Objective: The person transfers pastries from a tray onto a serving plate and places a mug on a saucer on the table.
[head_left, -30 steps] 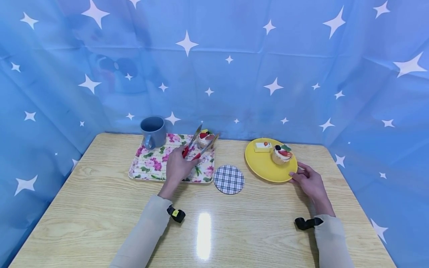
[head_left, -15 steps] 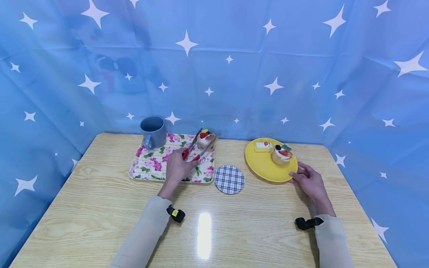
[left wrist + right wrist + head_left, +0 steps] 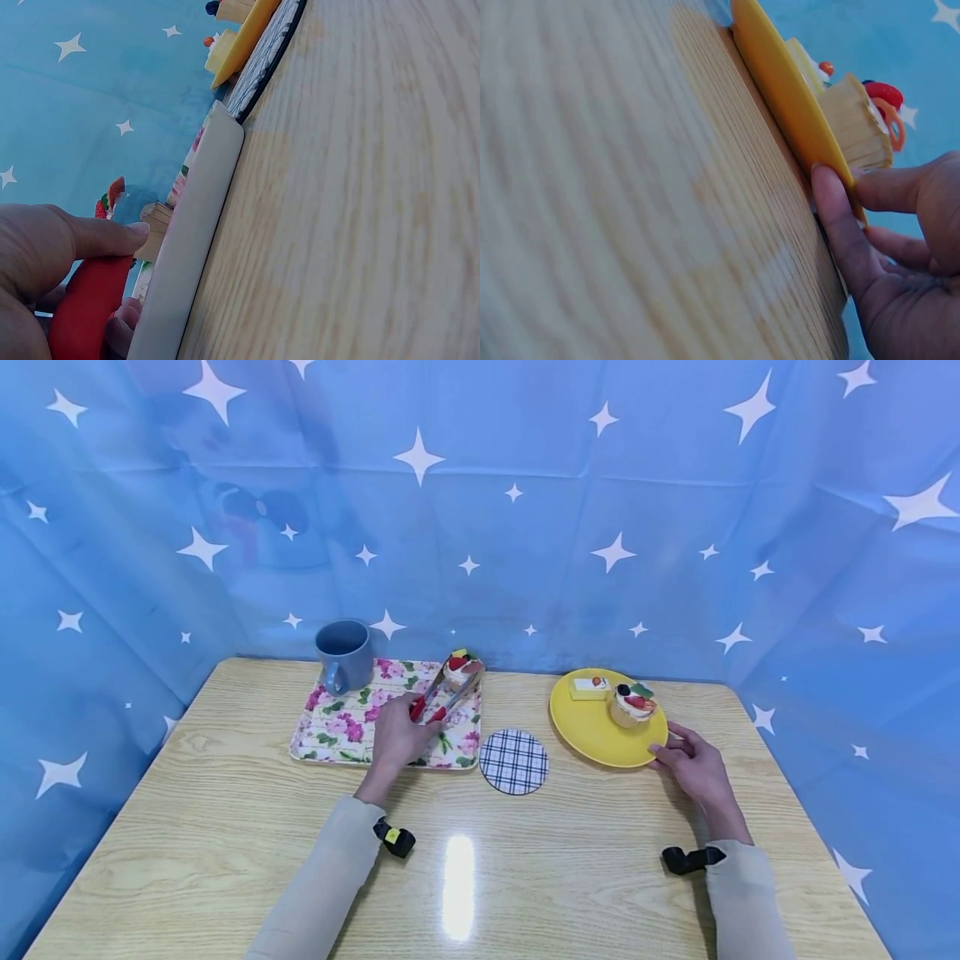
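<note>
My left hand (image 3: 399, 732) grips red-handled tongs (image 3: 418, 707) over the floral tray (image 3: 341, 727). The tongs' metal arms stand on either side of a fruit-topped cupcake (image 3: 459, 672) at the tray's far right corner; whether both tips touch it I cannot tell. In the left wrist view the thumb lies along the red handle (image 3: 90, 307). My right hand (image 3: 697, 768) pinches the near right rim of a yellow plate (image 3: 592, 735), thumb above and a finger beneath in the right wrist view. On that plate sit another fruit cupcake (image 3: 630, 706) and a small rectangular cake (image 3: 588, 689).
A blue-grey mug (image 3: 345, 656) stands on the tray's far left corner. Between tray and plate lies a round checked coaster (image 3: 513, 762). A blue star-patterned curtain (image 3: 480, 510) hangs behind the wooden table (image 3: 555, 877).
The tongs' arms have drawn closer together around the tray's cupcake, and their tips sit slightly lower. The right hand and the plate have stayed in place.
</note>
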Tool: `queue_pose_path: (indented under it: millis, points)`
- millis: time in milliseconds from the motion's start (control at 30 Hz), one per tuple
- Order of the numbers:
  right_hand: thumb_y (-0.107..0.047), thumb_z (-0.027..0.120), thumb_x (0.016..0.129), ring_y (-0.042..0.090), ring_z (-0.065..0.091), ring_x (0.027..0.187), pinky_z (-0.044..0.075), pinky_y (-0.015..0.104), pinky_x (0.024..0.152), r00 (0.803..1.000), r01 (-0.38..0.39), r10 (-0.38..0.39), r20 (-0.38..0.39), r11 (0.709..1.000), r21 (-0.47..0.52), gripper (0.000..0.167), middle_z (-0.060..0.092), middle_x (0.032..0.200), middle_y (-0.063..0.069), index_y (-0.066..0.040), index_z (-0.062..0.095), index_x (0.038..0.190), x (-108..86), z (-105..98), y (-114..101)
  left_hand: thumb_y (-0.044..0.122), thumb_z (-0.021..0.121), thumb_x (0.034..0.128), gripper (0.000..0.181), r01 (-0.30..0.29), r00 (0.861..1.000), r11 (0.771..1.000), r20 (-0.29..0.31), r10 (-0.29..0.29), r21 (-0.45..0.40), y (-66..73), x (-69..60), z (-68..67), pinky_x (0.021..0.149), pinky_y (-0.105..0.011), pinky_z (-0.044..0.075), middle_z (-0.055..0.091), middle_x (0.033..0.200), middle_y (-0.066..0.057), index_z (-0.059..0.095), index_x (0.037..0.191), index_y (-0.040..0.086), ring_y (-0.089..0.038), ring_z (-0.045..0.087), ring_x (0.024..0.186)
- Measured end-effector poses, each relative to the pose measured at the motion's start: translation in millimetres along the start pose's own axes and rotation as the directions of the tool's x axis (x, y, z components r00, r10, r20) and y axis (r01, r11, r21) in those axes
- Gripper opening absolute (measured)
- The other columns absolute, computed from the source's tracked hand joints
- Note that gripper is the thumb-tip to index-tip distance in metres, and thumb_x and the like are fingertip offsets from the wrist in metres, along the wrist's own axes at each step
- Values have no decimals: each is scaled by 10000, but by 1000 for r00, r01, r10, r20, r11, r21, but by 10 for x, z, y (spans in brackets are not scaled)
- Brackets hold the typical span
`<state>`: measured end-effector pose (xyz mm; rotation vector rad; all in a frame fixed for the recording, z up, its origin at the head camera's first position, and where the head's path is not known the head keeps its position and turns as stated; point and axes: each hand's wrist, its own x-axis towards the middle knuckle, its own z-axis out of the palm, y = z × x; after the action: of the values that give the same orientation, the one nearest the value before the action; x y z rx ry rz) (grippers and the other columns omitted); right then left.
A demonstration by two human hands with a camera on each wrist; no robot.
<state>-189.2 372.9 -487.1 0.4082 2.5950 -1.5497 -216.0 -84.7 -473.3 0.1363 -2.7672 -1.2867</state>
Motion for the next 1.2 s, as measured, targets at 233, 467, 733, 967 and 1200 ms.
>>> queue_pose_path:
  millis: [233,467,733,967,1200]
  points:
    - [-327,619,1032,-92,644,857,579,181,785,1000,5,-5,9,1000,16,759,497,1420,247,-62,230,1627,1,-4,-1,267,825,870,590,-3,1000,1000,-7,3,-8,-2,-1,2,899,-469,509,669,1218,-178,613,1365,25,-312,599,1046]
    - [-304,620,1033,-83,651,851,583,190,791,1000,21,-21,1,1000,12,739,521,1378,222,-55,247,1621,-6,4,-2,260,830,865,573,-4,1000,1000,-6,4,-13,-10,3,3,868,-464,529,687,1182,-175,624,1347,30,-308,626,1016]
    - [-310,612,1038,-81,650,862,584,194,796,999,39,-39,5,999,15,741,515,1393,243,-54,239,1624,-12,7,-7,257,826,871,569,8,1000,1000,1,-8,-17,1,2,-11,870,-467,541,690,1179,-170,618,1354,38,-310,639,1018]
    - [-339,597,1042,-95,630,872,577,177,794,1000,15,-15,11,1000,-3,749,489,1440,256,-66,222,1631,-23,3,-20,260,821,877,583,12,1000,999,-3,-12,-36,47,-9,-51,912,-483,539,680,1221,-164,608,1379,53,-315,632,1066]
    - [-335,602,1040,-89,632,867,575,175,793,1000,6,-6,3,1000,-4,745,496,1436,248,-73,231,1630,-27,9,-32,266,829,871,581,2,1000,999,-3,-2,-49,92,-29,-72,895,-477,538,679,1211,-148,615,1374,70,-308,627,1060]
